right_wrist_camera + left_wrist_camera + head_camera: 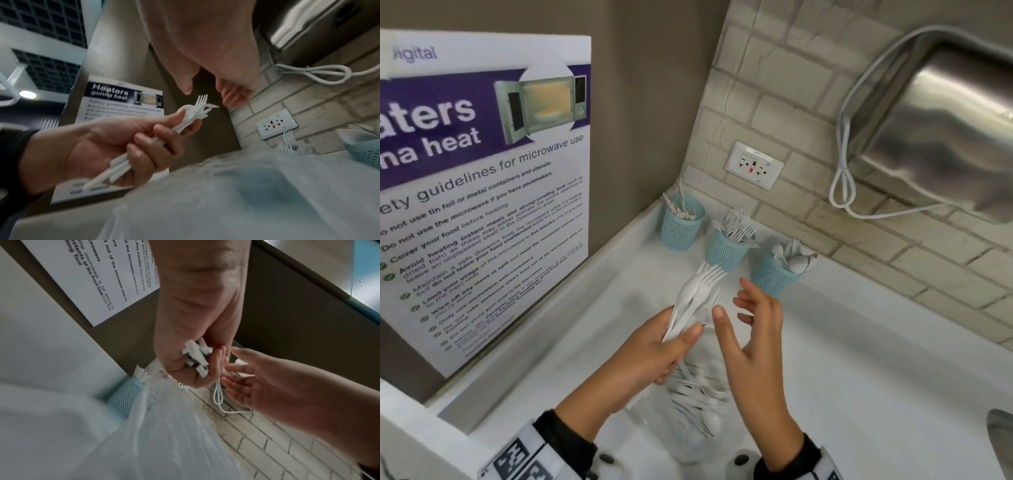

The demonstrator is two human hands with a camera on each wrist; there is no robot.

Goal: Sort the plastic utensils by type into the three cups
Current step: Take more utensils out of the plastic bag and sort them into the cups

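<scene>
Judging by the three perforated blue cups against the tiled wall, the sorting was well advanced: the knife cup, the fork cup and the spoon cup were each already stocked. A bundle of white plastic utensils, forks and a spoon among them, was gripped by its handles in the left hand, above the white counter. The right hand was held spread and empty just beside the bundle. More utensils were left in a thin, crinkled, clear plastic bag below both hands. The utensils looked smooth, rigid and light.
</scene>
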